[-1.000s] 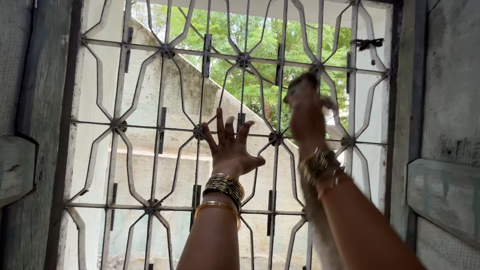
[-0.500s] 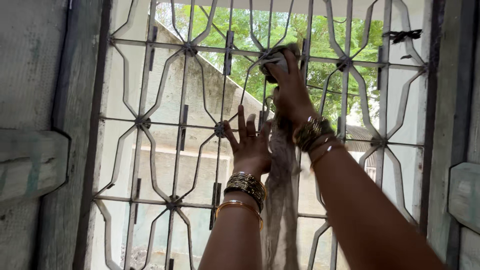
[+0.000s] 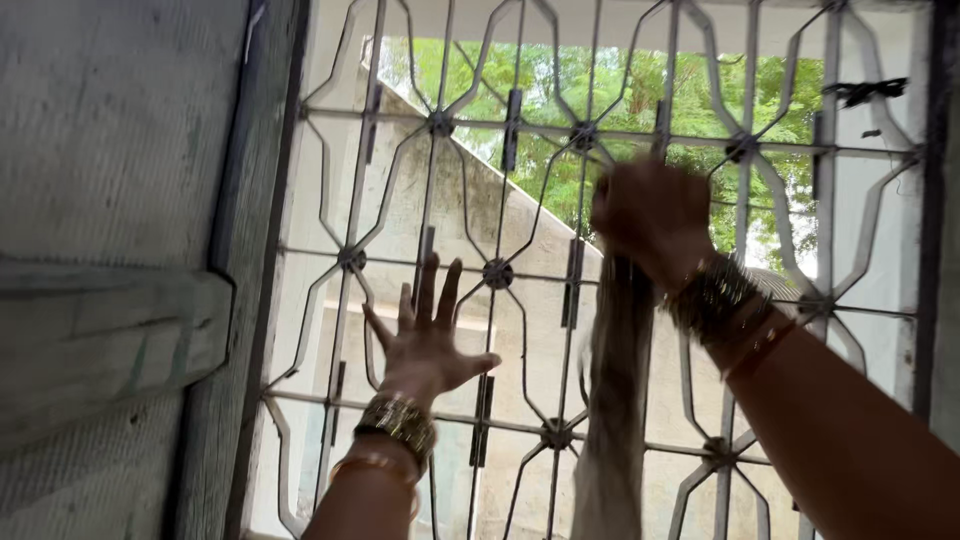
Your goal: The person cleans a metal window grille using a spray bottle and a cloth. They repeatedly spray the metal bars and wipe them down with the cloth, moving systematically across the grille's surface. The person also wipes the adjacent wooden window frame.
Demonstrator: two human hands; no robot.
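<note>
The right hand [image 3: 650, 212], blurred at about one o'clock from the middle of the view, is closed in a fist around the top of a grey cloth [image 3: 612, 400], pressing it against the bars of the metal window grille [image 3: 497, 273]; the rest of the cloth hangs straight down to six o'clock, slack because it is gripped only at its upper end. The left hand [image 3: 425, 340], low at about seven o'clock, holds nothing: its fingers are spread wide and the palm faces the grille, seemingly braced on a bar, though actual contact is hard to judge. Bangles [image 3: 398, 425] circle both wrists. The cloth's lower end is cut off by the frame, blur hides the right fingers, and a grey shutter [image 3: 110, 330] fills nine o'clock
</note>
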